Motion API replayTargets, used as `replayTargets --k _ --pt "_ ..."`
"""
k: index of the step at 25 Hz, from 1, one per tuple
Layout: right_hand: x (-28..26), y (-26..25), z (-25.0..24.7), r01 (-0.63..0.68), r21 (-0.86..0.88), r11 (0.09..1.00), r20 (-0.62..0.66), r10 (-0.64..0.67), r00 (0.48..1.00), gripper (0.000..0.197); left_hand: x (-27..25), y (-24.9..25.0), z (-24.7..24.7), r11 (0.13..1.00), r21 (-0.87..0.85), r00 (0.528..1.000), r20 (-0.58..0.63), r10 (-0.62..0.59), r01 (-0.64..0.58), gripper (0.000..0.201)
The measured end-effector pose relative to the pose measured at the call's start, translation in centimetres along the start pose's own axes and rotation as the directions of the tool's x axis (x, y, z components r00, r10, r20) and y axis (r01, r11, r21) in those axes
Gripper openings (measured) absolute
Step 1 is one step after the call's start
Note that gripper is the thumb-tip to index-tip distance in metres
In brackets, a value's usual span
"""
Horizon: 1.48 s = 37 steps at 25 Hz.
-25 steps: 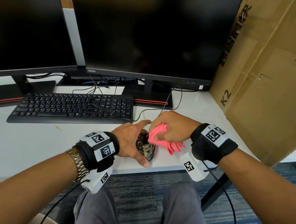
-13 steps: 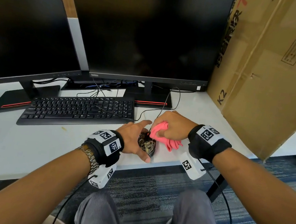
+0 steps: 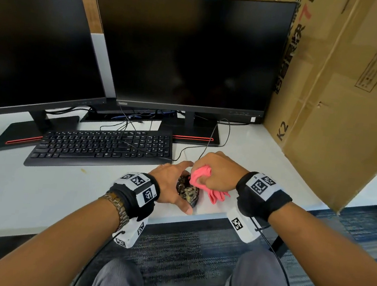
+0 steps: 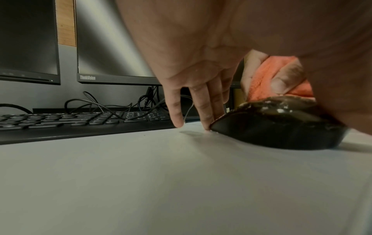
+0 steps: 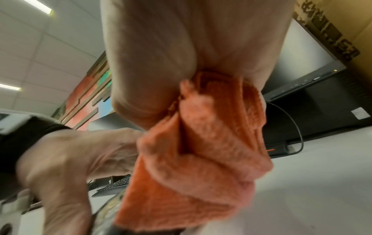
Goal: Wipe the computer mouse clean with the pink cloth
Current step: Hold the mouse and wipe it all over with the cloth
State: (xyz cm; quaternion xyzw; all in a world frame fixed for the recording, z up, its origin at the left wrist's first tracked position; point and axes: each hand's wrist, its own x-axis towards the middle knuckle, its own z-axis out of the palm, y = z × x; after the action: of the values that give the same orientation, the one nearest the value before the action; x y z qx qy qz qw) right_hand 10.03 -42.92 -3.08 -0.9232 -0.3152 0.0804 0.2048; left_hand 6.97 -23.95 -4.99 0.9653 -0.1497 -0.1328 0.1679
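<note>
**Wiping a soiled mouse at the table's near edge**

Head view: the computer mouse (image 3: 187, 191), dark and blotched with pale grime, sits near the front edge of the white table (image 3: 40, 188). The left hand (image 3: 169, 185) steadies it, fingers curled round its sides. The right hand (image 3: 217, 172) grips the bunched pink cloth (image 3: 199, 177) against the mouse's top.

Left wrist view: fingertips (image 4: 207, 125) rest on the table at the mouse's nose; residue remains on its top.

Right wrist view: the cloth, clenched and blurred, hangs over the mouse.

Wiping appears mid-way; next, the cloth likely needs firm strokes across the blotched top.
</note>
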Motion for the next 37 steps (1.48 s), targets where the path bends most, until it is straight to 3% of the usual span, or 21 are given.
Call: replayTargets --k 4,9,20,25,31,37 --pt "-0.6 -0.6 -0.2 0.027 -0.008 1.000 0.053 -0.026 0.998 0.026 -0.1 0.0 0.0 1.000 -0.023 1.000 0.000 0.015 -0.015 0.123" --pt "-0.2 -0.5 -0.4 -0.009 -0.007 1.000 -0.005 0.009 1.000 0.030 -0.1 -0.1 0.1 0.998 -0.043 0.999 -0.011 0.034 -0.035 0.117" --pt "-0.4 0.4 -0.7 0.018 0.015 1.000 -0.047 -0.017 0.999 0.029 0.3 -0.6 0.4 0.999 -0.020 0.999 -0.002 0.039 -0.039 0.124" --pt "0.5 0.2 -0.5 0.051 0.003 0.999 0.034 -0.051 0.998 0.027 0.2 -0.7 0.4 0.998 -0.027 0.998 -0.014 0.055 -0.055 0.117" --pt "0.1 -0.6 -1.0 0.101 -0.013 0.995 0.100 -0.099 0.990 0.026 0.4 -0.7 0.5 0.998 -0.032 0.999 -0.011 0.053 -0.054 0.123" --pt "1.5 -1.5 -1.4 0.132 -0.039 0.990 0.106 -0.128 0.986 0.023 0.3 -0.8 0.5 0.996 -0.058 0.997 -0.048 0.063 -0.065 0.116"
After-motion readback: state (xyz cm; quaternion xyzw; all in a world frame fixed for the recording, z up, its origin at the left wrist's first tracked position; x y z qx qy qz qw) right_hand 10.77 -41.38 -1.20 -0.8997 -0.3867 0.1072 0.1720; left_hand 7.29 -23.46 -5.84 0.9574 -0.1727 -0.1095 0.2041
